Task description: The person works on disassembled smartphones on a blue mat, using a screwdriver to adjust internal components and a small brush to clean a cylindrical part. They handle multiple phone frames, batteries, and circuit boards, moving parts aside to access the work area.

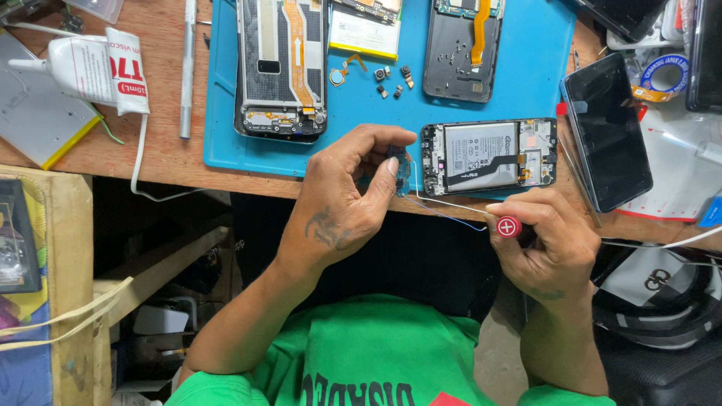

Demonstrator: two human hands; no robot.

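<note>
on the far left of the wooden bench [162, 154], a white glue tube [94, 66] is laid flat beside a metal pen-shaped tool [187, 71]. further right, on the blue mat [526, 53], an opened phone frame [282, 68] is seen. the left hand [342, 199] is curled nearly shut, a small dark part [398, 162] with thin wires pinched between thumb and fingertips, just left of the open phone [489, 156] at the mat's near edge. the right hand [545, 240] is closed round a screwdriver [509, 226] with a red cap, below that phone. a black screen panel [608, 131] is laid further right.
</note>
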